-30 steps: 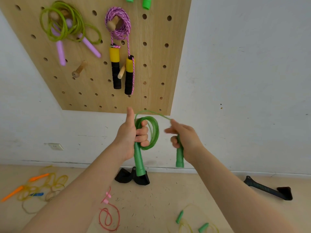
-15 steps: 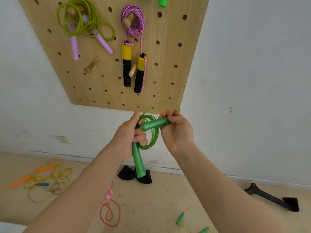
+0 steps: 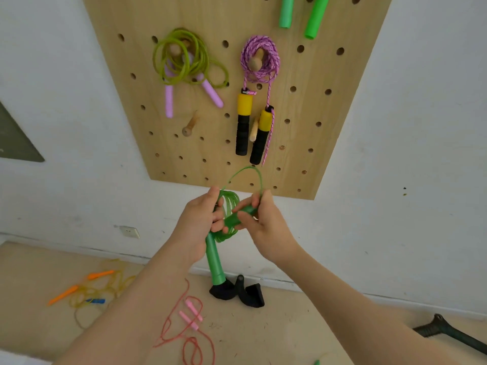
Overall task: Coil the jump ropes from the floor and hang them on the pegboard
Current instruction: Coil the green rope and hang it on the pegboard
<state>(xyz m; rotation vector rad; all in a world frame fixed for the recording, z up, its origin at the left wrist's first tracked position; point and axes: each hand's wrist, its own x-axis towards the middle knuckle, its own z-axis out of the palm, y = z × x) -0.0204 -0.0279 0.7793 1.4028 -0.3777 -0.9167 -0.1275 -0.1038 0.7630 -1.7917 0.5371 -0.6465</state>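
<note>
Green jump rope (image 3: 228, 214): held in the air just below the pegboard's lower edge, most of its cord already gathered into a small coil; one handle hangs down from the coil, the other lies across it, and a last thin loop arcs up over both hands.
Step in hand: by the look of it, finishing the coil, with the second handle being passed through or around it to lock the turns.
Next move: probably calls for snugging that last loop down, keeping the turns pinched together, then lifting the bundle to a free peg (image 3: 190, 127).
Left hand (image 3: 200, 219): its grip is clenched round the coil and the top of the hanging handle.
Right hand (image 3: 259, 222): its grip pinches the second handle between thumb and fingers, pressed against the coil.
Pegboard (image 3: 329, 106): on the wall above the hands, already carrying a lime rope (image 3: 184, 59) with lilac handles, a pink braided rope (image 3: 259, 57) with yellow-and-black handles, and two green handles at the top edge.
Floor (image 3: 276, 333): a red rope (image 3: 184, 330) with pink handles and a yellow rope (image 3: 92, 288) with orange handles lie uncoiled, waiting.
</note>
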